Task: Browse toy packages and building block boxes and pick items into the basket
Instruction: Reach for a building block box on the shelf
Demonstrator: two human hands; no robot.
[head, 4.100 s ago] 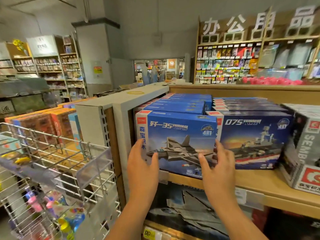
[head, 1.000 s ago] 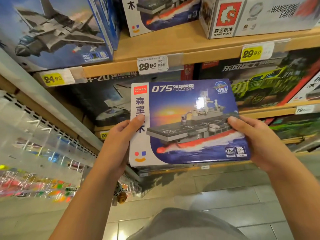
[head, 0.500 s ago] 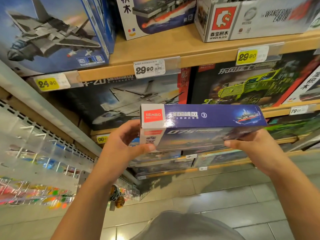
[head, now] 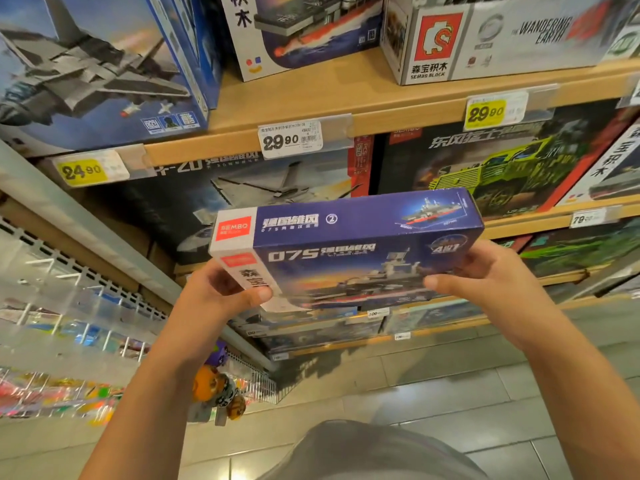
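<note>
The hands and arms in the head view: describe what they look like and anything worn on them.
Both are bare. The left hand and right hand carry no gloves, rings, watch or bands that can be seen. The forearms are bare as well, with no sleeve in view up to the frame's bottom edge. The nails look short and unpainted. No markings show.

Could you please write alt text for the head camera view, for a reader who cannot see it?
Two bare hands, the left hand and the right hand, hold a blue 075 warship block box tilted so its top edge shows. Behind it, wooden shelves carry more block boxes and price tags reading 24.90 and 29.90.
</note>
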